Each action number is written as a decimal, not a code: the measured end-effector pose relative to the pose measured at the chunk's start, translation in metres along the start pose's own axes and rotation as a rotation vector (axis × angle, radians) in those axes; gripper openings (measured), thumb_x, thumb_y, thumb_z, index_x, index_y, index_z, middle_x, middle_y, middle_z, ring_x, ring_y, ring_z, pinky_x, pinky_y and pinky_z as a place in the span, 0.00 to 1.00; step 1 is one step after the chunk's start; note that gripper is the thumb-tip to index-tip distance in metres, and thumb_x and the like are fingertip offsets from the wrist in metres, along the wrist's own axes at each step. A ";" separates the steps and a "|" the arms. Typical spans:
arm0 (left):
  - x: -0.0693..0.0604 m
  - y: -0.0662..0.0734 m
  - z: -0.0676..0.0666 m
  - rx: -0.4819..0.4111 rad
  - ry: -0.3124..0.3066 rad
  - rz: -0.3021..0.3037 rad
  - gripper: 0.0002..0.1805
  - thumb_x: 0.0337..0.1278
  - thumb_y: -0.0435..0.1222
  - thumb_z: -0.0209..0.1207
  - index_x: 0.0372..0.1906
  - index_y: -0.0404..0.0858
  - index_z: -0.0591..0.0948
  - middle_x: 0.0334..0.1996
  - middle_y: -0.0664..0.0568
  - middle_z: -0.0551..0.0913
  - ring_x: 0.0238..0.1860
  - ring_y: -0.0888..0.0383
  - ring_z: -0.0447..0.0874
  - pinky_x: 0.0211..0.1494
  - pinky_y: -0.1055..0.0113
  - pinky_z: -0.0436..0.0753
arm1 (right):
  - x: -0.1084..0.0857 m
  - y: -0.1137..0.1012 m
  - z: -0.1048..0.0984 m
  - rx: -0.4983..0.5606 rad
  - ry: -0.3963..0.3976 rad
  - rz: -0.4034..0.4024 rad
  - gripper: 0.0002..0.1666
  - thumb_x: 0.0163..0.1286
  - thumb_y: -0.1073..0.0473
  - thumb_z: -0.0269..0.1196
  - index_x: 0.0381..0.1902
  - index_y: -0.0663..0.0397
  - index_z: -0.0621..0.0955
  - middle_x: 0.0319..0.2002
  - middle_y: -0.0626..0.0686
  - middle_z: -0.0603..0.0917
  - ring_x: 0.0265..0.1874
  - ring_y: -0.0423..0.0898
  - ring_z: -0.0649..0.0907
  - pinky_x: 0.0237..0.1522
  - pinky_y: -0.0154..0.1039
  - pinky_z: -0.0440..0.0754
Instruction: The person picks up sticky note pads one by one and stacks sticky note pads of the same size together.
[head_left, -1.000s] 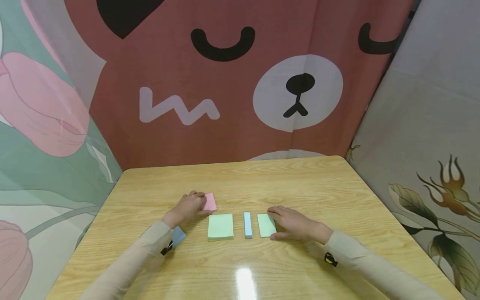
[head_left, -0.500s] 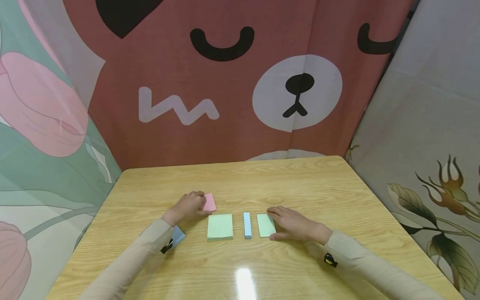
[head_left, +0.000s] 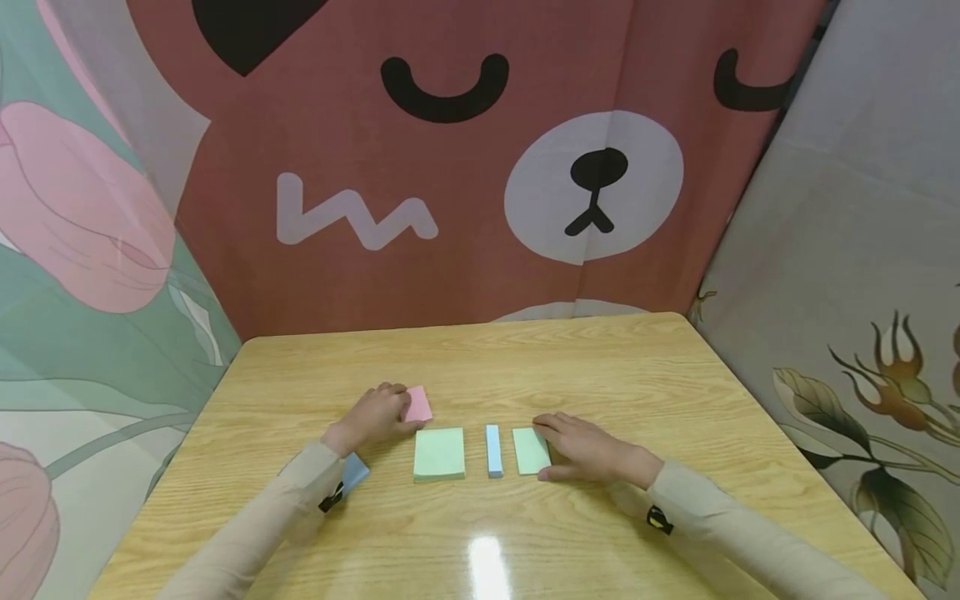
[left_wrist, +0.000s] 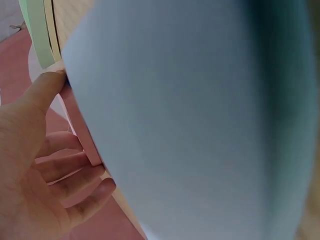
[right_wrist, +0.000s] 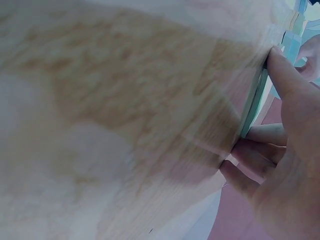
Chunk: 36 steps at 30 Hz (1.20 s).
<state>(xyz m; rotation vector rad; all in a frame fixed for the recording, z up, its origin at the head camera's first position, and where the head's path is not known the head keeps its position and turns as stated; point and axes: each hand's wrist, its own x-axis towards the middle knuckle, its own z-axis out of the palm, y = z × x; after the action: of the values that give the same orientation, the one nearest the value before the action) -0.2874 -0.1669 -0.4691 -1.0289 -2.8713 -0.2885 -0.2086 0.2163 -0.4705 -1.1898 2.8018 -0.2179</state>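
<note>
Our left hand pinches the pink pad between thumb and fingers, just beyond the left corner of the large green pad, where we should press lightly; right of the blue strip, our right hand likewise clamps the small green pad, best held flat.

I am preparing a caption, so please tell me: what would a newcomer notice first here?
Probably the huge bear face behind the table. Next, on the tabletop, the left hand holds a pink notepad, and the right hand holds the smaller green notepad.
</note>
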 end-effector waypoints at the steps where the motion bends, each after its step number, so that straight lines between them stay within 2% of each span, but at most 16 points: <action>1: 0.000 0.000 0.000 0.004 0.004 0.000 0.23 0.58 0.53 0.66 0.19 0.44 0.72 0.40 0.43 0.82 0.35 0.51 0.75 0.36 0.54 0.75 | 0.000 0.000 0.000 0.002 -0.001 0.001 0.48 0.71 0.35 0.58 0.70 0.71 0.66 0.69 0.64 0.67 0.66 0.58 0.69 0.65 0.53 0.68; 7: 0.002 0.000 0.004 0.016 0.022 -0.013 0.24 0.58 0.55 0.66 0.19 0.44 0.72 0.34 0.49 0.80 0.32 0.54 0.74 0.36 0.57 0.74 | -0.001 0.000 -0.001 0.005 -0.004 0.004 0.48 0.71 0.36 0.58 0.70 0.71 0.66 0.69 0.64 0.67 0.67 0.58 0.69 0.65 0.53 0.68; 11: 0.003 0.000 0.005 0.018 0.045 -0.009 0.24 0.57 0.55 0.66 0.21 0.43 0.73 0.26 0.54 0.75 0.28 0.56 0.70 0.32 0.60 0.71 | 0.000 0.000 -0.001 -0.002 -0.003 0.005 0.48 0.71 0.36 0.58 0.70 0.71 0.66 0.69 0.64 0.67 0.67 0.58 0.69 0.65 0.53 0.68; 15: 0.005 -0.001 0.005 0.010 0.039 -0.011 0.23 0.56 0.54 0.67 0.23 0.41 0.74 0.22 0.56 0.71 0.26 0.57 0.68 0.31 0.61 0.69 | 0.000 0.000 -0.001 -0.005 0.003 -0.001 0.48 0.71 0.36 0.58 0.69 0.72 0.66 0.69 0.64 0.67 0.66 0.58 0.69 0.65 0.53 0.68; 20: 0.006 -0.002 0.004 -0.001 0.001 -0.027 0.23 0.56 0.55 0.67 0.25 0.40 0.74 0.22 0.56 0.69 0.27 0.57 0.67 0.32 0.61 0.69 | -0.001 -0.001 -0.001 0.000 0.007 -0.006 0.48 0.71 0.36 0.58 0.69 0.72 0.66 0.69 0.65 0.67 0.67 0.58 0.69 0.65 0.53 0.68; 27: 0.006 -0.002 0.003 -0.002 -0.013 -0.043 0.24 0.55 0.56 0.67 0.32 0.38 0.78 0.25 0.55 0.73 0.30 0.56 0.70 0.35 0.59 0.71 | -0.002 -0.001 0.000 0.005 0.001 0.002 0.48 0.72 0.36 0.58 0.70 0.72 0.65 0.69 0.65 0.67 0.67 0.58 0.68 0.66 0.53 0.67; 32: 0.004 -0.002 0.003 0.008 0.016 -0.020 0.27 0.55 0.55 0.67 0.43 0.35 0.80 0.32 0.51 0.80 0.35 0.52 0.76 0.38 0.55 0.75 | -0.001 -0.001 0.000 0.000 0.004 0.002 0.48 0.71 0.36 0.57 0.70 0.72 0.65 0.69 0.64 0.67 0.68 0.58 0.68 0.67 0.52 0.66; 36: 0.003 -0.005 0.004 0.010 0.045 0.004 0.25 0.56 0.56 0.65 0.41 0.37 0.79 0.28 0.54 0.77 0.33 0.53 0.75 0.36 0.55 0.74 | -0.002 -0.002 -0.001 0.003 0.008 -0.004 0.48 0.71 0.36 0.58 0.69 0.73 0.65 0.69 0.65 0.67 0.67 0.59 0.68 0.66 0.53 0.66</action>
<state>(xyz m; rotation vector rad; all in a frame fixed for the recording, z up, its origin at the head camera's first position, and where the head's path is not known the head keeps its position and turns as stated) -0.2927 -0.1682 -0.4729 -1.0124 -2.8274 -0.2937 -0.2062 0.2165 -0.4697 -1.1964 2.8050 -0.2271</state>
